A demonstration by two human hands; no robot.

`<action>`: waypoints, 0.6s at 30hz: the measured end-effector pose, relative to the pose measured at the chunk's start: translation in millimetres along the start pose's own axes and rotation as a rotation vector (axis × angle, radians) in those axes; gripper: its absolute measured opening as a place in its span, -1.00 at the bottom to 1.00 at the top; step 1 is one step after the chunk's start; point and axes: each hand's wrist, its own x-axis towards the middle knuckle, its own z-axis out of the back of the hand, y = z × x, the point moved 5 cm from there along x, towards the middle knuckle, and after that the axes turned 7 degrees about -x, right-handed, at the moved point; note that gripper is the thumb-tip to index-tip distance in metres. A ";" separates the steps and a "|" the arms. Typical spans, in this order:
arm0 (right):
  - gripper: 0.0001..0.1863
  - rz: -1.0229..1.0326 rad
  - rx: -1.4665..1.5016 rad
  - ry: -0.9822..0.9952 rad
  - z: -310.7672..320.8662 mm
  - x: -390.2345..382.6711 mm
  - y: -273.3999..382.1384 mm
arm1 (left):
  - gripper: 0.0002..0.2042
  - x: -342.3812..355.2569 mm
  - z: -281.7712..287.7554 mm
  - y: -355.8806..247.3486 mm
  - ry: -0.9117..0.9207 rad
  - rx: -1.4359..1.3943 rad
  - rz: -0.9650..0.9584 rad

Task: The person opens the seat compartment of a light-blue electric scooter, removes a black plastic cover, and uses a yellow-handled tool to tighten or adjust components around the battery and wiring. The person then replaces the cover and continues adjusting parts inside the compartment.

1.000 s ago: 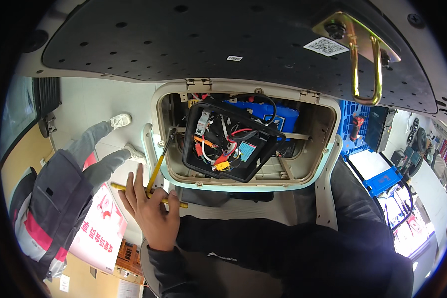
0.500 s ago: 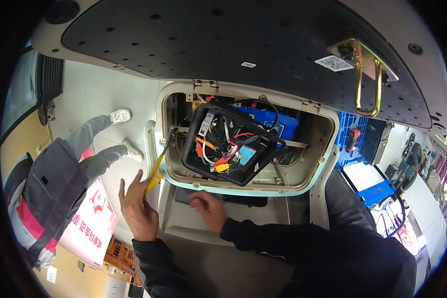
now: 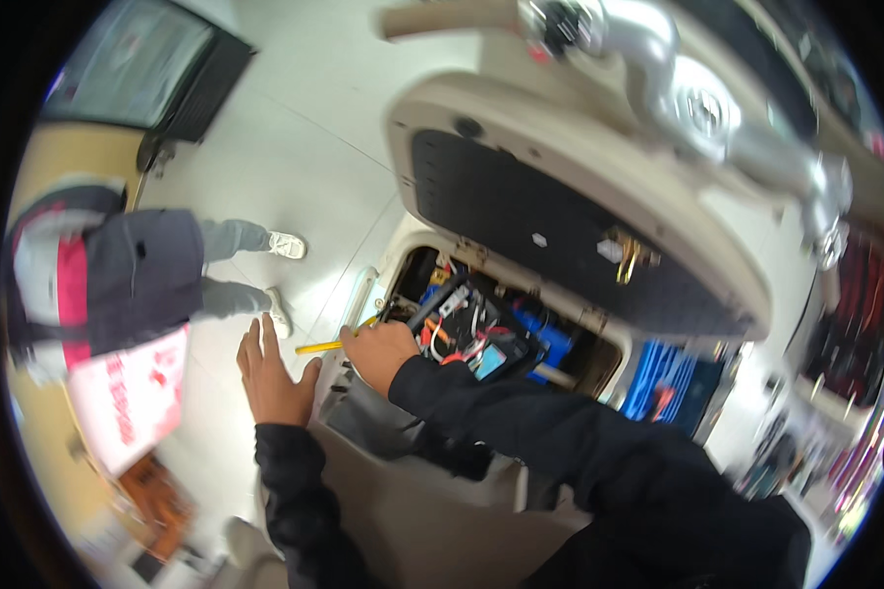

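My right hand is closed on yellow-handled pliers at the near left edge of an open compartment; the dark jaws are mostly hidden and blurred. Just left of it, my left hand is raised with fingers apart and holds nothing. Inside the compartment lies a tilted black tray with tangled red, white and orange wires and connectors. A blue battery-like block sits beside and partly under the tray.
A hinged lid with a dark underside and brass-coloured latch stands raised beyond the compartment. Silver handlebars extend above it. A person stands at left; a blue crate is at right.
The pliers have passed from my left hand to my right, which moved left. My left hand has opened. The view has shifted, showing the whole lid and the handlebars.
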 end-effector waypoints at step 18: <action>-0.70 -0.041 0.152 -0.125 54.2 -16.4 -36.6 | -0.64 -69.2 46.0 16.7 -0.132 -0.185 0.384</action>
